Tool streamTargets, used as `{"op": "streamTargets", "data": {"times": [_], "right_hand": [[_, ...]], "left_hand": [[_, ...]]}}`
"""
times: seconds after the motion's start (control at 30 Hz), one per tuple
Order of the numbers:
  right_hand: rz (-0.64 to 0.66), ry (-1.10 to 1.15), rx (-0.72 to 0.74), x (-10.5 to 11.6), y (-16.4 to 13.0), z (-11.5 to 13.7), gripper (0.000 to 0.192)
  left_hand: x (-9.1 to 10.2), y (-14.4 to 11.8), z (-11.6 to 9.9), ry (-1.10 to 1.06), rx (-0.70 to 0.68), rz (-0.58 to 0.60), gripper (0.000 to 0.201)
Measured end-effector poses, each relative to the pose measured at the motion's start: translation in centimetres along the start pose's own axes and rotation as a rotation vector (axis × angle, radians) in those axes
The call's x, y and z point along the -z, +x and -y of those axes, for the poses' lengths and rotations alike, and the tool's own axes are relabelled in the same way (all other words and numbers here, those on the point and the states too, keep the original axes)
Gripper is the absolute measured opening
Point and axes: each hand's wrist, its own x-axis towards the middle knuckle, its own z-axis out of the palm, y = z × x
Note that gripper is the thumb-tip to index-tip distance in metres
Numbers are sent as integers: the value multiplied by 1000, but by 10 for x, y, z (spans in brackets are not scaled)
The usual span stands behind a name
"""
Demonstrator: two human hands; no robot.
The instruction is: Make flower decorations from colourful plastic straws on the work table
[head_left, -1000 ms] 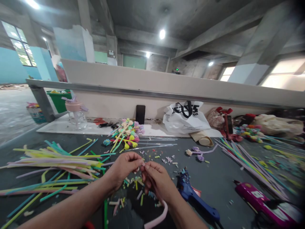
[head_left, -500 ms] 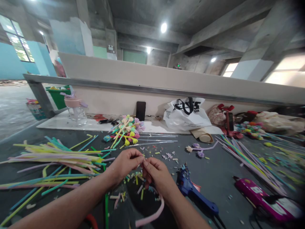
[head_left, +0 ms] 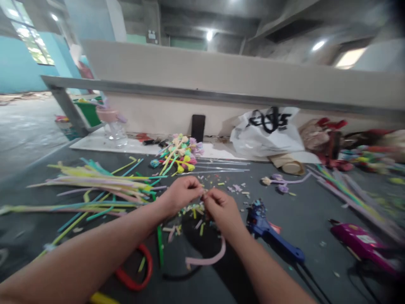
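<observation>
My left hand [head_left: 186, 195] and my right hand [head_left: 221, 210] meet over the dark table, fingertips pinched together. What lies between the left fingertips is too small and hidden to make out. A pale pink pipe cleaner [head_left: 207, 260] comes out from beneath my right hand and curls toward me; its upper part is covered by that hand. Short cut bits of pipe cleaner [head_left: 198, 211] lie scattered under and around both hands. Right of my right hand rests a blue hot glue gun [head_left: 274, 238]. Red scissor handles [head_left: 148, 270] show beside my left forearm.
Loose pipe cleaners [head_left: 104, 181] are heaped at left. Behind the hands lie a bunch of pipe-cleaner flowers [head_left: 182, 152], a phone [head_left: 198, 128] and a white bag [head_left: 267, 135]. A purple flower stem [head_left: 294, 182] and a magenta tool [head_left: 360, 240] lie at right.
The camera has tilted down and turned left, so the scene sits higher and further right. Both hands stay pinched together, and more of the red scissor handles shows.
</observation>
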Motion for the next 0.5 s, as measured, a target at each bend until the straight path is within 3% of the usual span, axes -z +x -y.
{"op": "streamTargets", "data": {"times": [0.17, 0.33, 0.43, 0.5], "right_hand": [[84, 503, -71, 6, 1, 6, 19], [211, 693, -119, 2, 2, 14, 22], [223, 663, -133, -12, -6, 24, 31], [257, 413, -53, -27, -22, 36, 25]], "left_hand": [[2, -3, -9, -101, -52, 85, 19], [8, -4, -18, -270, -170, 130, 17], [26, -4, -39, -360, -234, 98, 12], [42, -10, -60, -433, -298, 74, 8]]}}
